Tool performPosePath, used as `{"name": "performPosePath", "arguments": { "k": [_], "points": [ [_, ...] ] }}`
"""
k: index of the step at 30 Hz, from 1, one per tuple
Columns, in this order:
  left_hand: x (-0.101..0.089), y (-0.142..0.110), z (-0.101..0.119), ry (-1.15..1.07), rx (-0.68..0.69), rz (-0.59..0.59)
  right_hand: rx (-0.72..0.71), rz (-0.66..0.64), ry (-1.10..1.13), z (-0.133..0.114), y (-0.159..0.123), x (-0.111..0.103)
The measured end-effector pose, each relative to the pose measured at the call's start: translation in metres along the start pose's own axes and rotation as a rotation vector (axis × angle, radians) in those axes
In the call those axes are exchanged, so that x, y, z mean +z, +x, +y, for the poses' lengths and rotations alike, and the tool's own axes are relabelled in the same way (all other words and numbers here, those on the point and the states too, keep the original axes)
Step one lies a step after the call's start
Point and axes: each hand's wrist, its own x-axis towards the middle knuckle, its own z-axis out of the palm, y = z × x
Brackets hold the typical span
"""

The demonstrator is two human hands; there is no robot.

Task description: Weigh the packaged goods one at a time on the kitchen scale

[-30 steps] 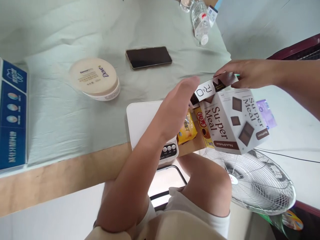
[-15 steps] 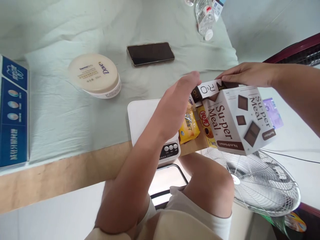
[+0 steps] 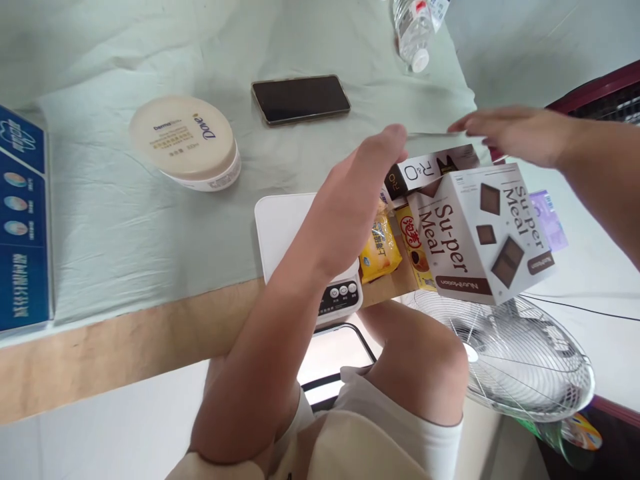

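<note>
My left hand (image 3: 367, 183) lies at the left end of a black-and-white R&O box (image 3: 425, 171), above a yellow snack packet (image 3: 381, 252). Most of its fingers are hidden, so its grip cannot be told. My right hand (image 3: 520, 133), somewhat blurred, hovers past the box's far right end with its fingers stretched out. A thin pale edge spans between the hands; what it belongs to is unclear. Against the R&O box stands a tilted white Su-per Meal carton (image 3: 483, 233), with a narrow yellow-and-red box (image 3: 416, 250) to its left.
A white kitchen scale (image 3: 283, 223) sits under my left forearm. Farther off are a phone (image 3: 301, 99), a Dove tub (image 3: 187, 140), a water bottle (image 3: 415, 33) and a blue box (image 3: 25, 223). A fan (image 3: 510, 353) stands below the table's right corner.
My right hand has moved up and right, away from the R&O box. The left hand stays by its left end. The view has shifted slightly.
</note>
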Motion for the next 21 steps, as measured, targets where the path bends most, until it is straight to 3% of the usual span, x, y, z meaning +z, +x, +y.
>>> {"name": "performPosePath", "arguments": {
  "k": [10,13,17,21],
  "points": [
    [-0.015,-0.015,0.006,-0.053,0.002,-0.024,0.125,-0.201,-0.021,0.002,-0.038,-0.023],
    [-0.025,-0.022,0.006,-0.059,0.004,0.020,0.134,-0.184,-0.015,-0.005,-0.041,-0.025],
    [-0.049,-0.046,0.008,-0.043,0.074,0.098,0.086,-0.105,-0.054,-0.035,-0.048,-0.033],
    [-0.089,-0.091,0.025,-0.053,0.236,0.238,-0.234,-0.031,0.029,-0.099,-0.048,-0.034]
  ]
}}
